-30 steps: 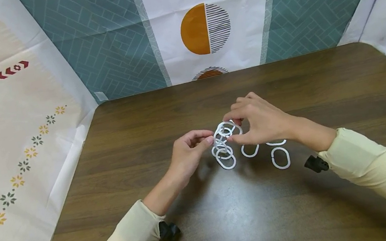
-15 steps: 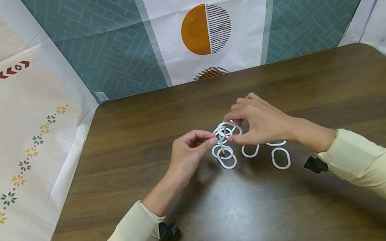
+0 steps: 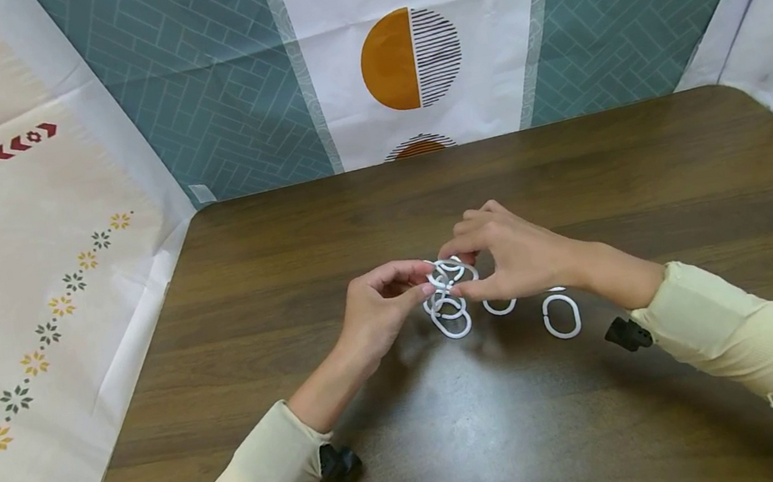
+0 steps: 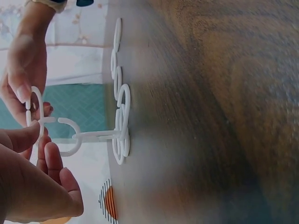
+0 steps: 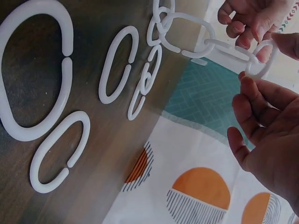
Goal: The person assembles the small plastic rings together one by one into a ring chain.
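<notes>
White plastic rings, oval with a gap like shower curtain rings, hang linked in a short chain between my hands. My right hand [image 3: 513,254] pinches the top ring [image 4: 41,102] between thumb and fingertips. Just left of it, my left hand [image 3: 389,304] pinches the ring below [image 4: 75,127], which is partly hidden by its fingers. From there the chain runs down to several linked rings [image 3: 456,336] lying on the table. The fingertips of both hands are very close together, and the left thumb is by the top ring's lower end.
Loose rings lie right of the chain: one in front [image 3: 577,316], one [image 3: 502,312] under the right hand, and another [image 3: 556,288] mostly covered by it. The brown wooden table [image 3: 284,358] reaches back to a patterned cloth [image 3: 236,105]. A pale cloth [image 3: 12,275] hangs at left.
My right hand has shifted left and slightly nearer, bringing its ring closer to the left fingertips. The left hand has barely moved. The loose rings lie as before.
</notes>
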### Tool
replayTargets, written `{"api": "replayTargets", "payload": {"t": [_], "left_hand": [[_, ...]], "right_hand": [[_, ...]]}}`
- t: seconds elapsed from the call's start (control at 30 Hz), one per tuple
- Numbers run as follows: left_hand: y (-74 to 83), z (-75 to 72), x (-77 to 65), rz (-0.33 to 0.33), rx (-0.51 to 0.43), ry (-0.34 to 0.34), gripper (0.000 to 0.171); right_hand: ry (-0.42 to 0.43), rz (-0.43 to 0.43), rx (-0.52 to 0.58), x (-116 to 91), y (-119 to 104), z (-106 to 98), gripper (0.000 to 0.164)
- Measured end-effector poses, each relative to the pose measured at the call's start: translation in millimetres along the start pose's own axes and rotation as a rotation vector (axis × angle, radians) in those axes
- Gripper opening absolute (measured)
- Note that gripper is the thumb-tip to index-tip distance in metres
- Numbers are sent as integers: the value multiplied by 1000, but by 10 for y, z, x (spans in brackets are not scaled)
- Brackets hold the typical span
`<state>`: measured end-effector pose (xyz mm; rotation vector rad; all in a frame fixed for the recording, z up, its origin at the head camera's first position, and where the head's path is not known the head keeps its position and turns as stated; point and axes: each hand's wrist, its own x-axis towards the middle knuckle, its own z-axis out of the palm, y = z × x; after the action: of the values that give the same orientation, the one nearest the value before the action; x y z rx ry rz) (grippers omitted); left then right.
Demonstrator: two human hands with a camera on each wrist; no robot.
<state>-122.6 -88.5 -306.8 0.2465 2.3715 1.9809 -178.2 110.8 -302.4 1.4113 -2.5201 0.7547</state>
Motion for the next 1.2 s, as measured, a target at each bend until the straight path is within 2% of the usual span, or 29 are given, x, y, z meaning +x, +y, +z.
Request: {"api": "replayTargets", "payload": {"t": [0.13,0.3,0.43,0.53,0.67,0.83,1.03,1.2], "left_hand": [[-10,3,4,6,-3,11,18],[-4,5,2,21,-19,35,15],[6,-7,2,13,-15,53,15],[-23,-27,19,13,-18,69,16],[-140,-62,71,9,-40,87,16],[-260,-79,113,9,-30,105,16],[-268,-80,110,7,-17,107,17],[-215,-83,88,-16,-23,94,19]], "right_hand": [[-33,31,90,-2,-9,-7,25],[-107,133,271,-9,-14,-63,23],[-103,187,334,-21,16,-149,21],[-65,218,325,-63,70,-217,17],[-24,244,270,-163,181,-282,13],[-20,271,199,-301,346,-300,14],[-32,279,162,-419,481,-278,17],[-37,251,106,-476,529,-266,20]]}}
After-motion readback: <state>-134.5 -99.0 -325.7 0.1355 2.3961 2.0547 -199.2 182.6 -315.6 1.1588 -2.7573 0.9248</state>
